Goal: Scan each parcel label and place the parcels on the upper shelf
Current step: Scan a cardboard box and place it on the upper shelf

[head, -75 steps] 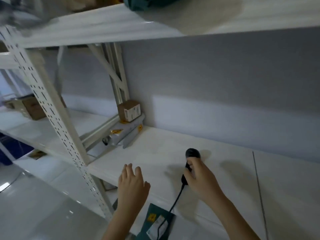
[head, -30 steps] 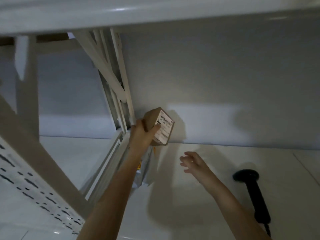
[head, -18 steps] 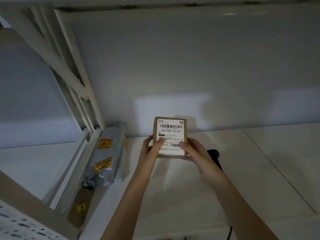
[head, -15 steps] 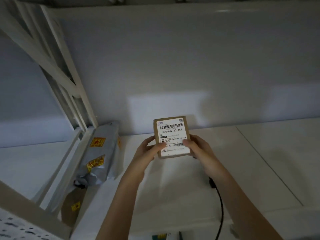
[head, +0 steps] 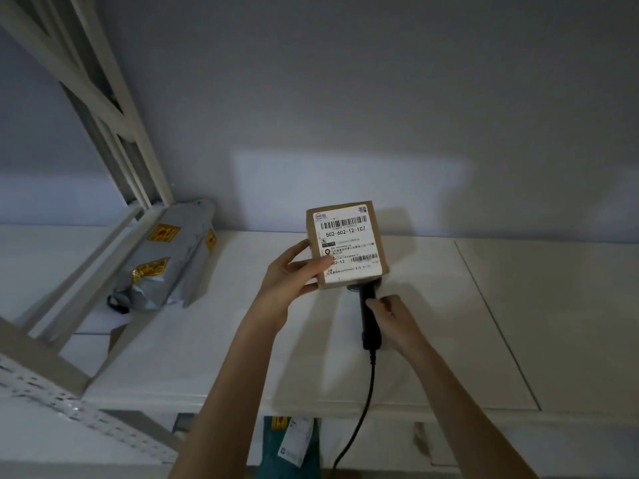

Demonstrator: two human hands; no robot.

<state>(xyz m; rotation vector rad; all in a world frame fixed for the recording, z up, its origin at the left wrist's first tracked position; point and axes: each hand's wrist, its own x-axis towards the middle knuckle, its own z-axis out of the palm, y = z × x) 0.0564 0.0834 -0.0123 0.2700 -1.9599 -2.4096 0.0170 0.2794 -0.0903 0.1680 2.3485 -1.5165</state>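
A: What's the left hand got?
B: A small brown cardboard parcel, gripped by thumb and fingers, its white barcode label facing the camera above the white shelf.

A: And the right hand?
B: Fingers curled around a black corded barcode scanner; its head is hidden behind the parcel.

A: Anything else?
B: A crinkled grey plastic mailer lies far left. A teal package below is cut off by the shelf edge.

Parcel storeroom or dispatch depot: white metal racking with a perforated upright and flat white shelf boards against a plain grey wall. Stock: labelled cardboard parcel; grey courier bag with yellow stickers; corded barcode scanner; dim lighting.
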